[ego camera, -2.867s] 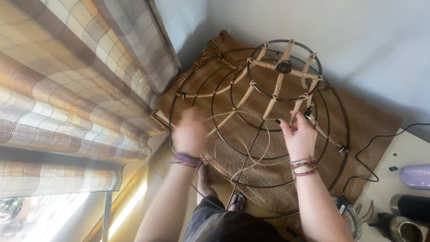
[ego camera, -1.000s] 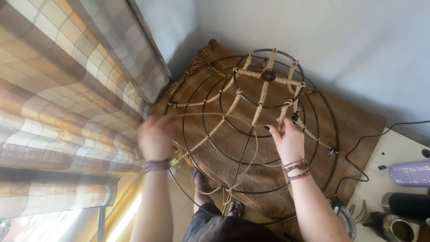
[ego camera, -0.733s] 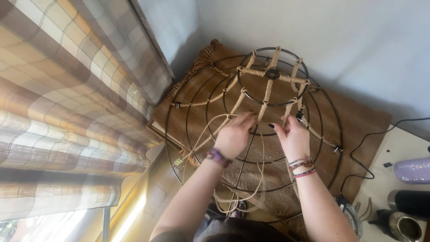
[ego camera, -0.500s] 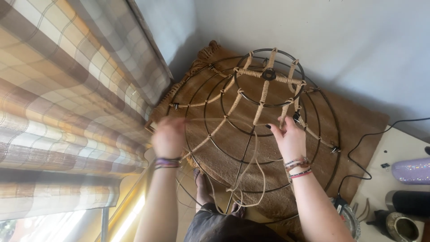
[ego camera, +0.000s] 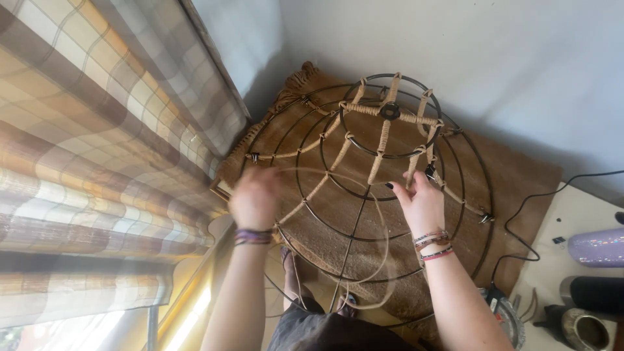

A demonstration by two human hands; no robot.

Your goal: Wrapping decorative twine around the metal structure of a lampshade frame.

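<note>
Black wire lampshade frame point(ego camera: 364, 195), dome-shaped and partly wrapped in tan jute cord point(ego camera: 380, 146), rests over a brown woven rug point(ego camera: 513, 188) beside a plaid curtain point(ego camera: 97, 149). Right hand point(ego camera: 421, 205) grips a wrapped rib near the top ring, fingers closed on the frame. Left hand point(ego camera: 255, 197) is motion-blurred at the frame's lower left edge; whether its fingers are closed cannot be told. Loose cord loops down through the frame between both arms. Beaded bracelets circle both wrists. At right, a black cable point(ego camera: 546, 195) crosses the pale floor near a lilac tumbler point(ego camera: 597, 247).
</note>
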